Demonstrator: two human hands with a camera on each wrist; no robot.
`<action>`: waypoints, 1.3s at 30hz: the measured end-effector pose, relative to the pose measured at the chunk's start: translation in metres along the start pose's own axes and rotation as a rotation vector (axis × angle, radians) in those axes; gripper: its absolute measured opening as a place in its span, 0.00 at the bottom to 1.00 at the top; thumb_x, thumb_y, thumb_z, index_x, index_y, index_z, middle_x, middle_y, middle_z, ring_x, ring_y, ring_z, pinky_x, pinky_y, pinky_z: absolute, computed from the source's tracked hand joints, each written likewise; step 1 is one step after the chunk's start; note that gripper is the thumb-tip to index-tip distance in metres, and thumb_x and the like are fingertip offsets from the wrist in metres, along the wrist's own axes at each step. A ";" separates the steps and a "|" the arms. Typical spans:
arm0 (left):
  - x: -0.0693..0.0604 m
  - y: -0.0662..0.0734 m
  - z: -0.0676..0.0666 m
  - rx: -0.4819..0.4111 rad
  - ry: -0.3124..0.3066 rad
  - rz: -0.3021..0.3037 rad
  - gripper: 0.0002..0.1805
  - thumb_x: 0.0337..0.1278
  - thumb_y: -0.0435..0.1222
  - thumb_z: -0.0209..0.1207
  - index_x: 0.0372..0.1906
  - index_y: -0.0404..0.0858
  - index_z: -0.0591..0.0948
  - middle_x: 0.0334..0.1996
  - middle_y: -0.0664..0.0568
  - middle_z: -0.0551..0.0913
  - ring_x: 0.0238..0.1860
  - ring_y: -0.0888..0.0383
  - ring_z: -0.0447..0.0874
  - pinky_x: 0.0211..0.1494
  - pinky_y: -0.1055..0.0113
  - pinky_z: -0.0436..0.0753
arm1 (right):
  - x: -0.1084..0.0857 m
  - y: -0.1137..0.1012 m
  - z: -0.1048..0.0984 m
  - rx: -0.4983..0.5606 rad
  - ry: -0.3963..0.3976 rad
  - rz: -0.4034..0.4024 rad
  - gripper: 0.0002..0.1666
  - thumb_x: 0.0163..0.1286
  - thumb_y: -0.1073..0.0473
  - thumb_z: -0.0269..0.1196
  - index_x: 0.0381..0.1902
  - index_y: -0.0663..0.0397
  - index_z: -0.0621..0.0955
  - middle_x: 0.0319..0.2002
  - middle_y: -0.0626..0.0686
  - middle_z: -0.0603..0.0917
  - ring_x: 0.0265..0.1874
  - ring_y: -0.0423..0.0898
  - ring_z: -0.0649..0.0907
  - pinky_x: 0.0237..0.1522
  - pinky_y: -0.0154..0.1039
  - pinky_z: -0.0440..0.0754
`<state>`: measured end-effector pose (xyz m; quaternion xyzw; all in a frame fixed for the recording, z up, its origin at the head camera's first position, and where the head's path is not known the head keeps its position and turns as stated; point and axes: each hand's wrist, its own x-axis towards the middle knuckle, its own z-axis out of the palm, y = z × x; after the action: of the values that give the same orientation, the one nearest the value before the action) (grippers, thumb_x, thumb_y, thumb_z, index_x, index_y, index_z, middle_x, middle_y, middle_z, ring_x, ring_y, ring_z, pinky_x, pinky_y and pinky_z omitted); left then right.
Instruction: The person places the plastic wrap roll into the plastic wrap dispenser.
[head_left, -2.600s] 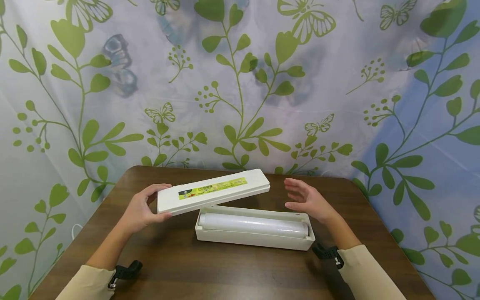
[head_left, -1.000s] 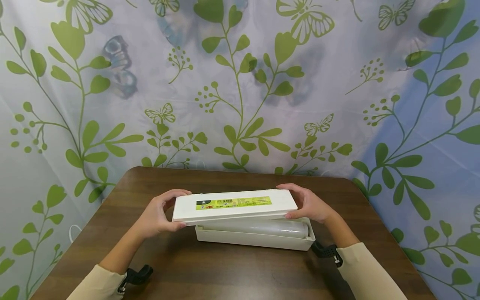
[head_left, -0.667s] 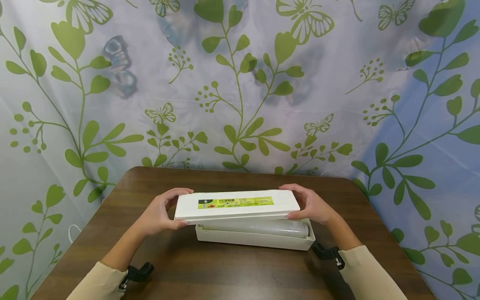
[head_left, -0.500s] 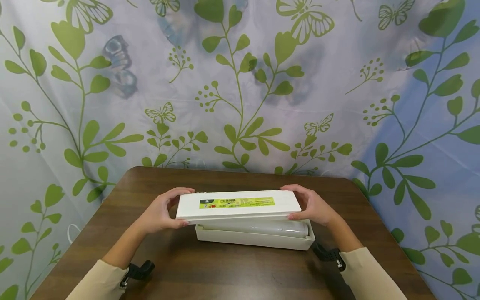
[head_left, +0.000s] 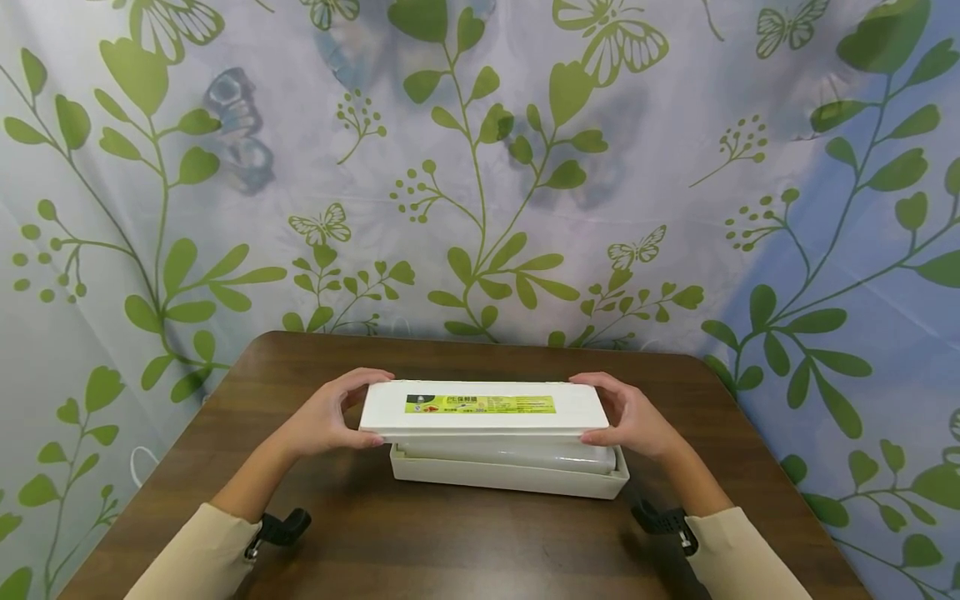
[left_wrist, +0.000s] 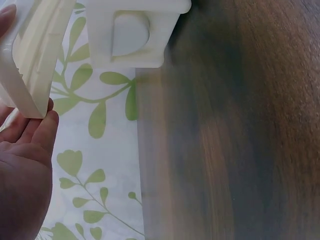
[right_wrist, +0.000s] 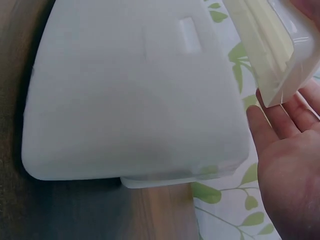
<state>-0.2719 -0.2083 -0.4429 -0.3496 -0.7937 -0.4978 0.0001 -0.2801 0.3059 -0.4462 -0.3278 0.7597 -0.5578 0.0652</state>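
A white lid [head_left: 480, 410] with a yellow-green label hangs level above the matching open box, held at both ends. My left hand [head_left: 333, 417] grips its left end, thumb on the near edge and fingers at the far edge. At the right end my right hand [head_left: 628, 421] grips it the same way. Below stands the white cling film box [head_left: 510, 479] on the table, with a roll of cling film [head_left: 525, 454] inside, partly hidden by the lid. Both wrist views show a gap between the lid's hollow underside [left_wrist: 42, 55] and the box.
The brown wooden table [head_left: 465, 550] carries the box near its middle. A patterned curtain [head_left: 480, 167] hangs behind the table. A thin white cable loop [head_left: 138, 467] shows at the table's left edge.
The right hand, earlier free, has taken the lid's right end. The lid has come down and rightward over the box and levelled out, its last shift slight and rightward.
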 end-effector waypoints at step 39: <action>0.019 -0.023 0.032 -0.030 -0.076 -0.076 0.44 0.47 0.38 0.79 0.69 0.35 0.72 0.65 0.48 0.77 0.68 0.48 0.75 0.74 0.55 0.72 | -0.049 0.018 0.005 -0.040 0.111 0.068 0.47 0.57 0.73 0.74 0.73 0.66 0.66 0.60 0.59 0.78 0.49 0.42 0.84 0.42 0.40 0.88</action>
<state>-0.2877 -0.1779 -0.4703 -0.3379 -0.7982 -0.4958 -0.0544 -0.2478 0.3331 -0.4774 -0.2717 0.7838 -0.5573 0.0352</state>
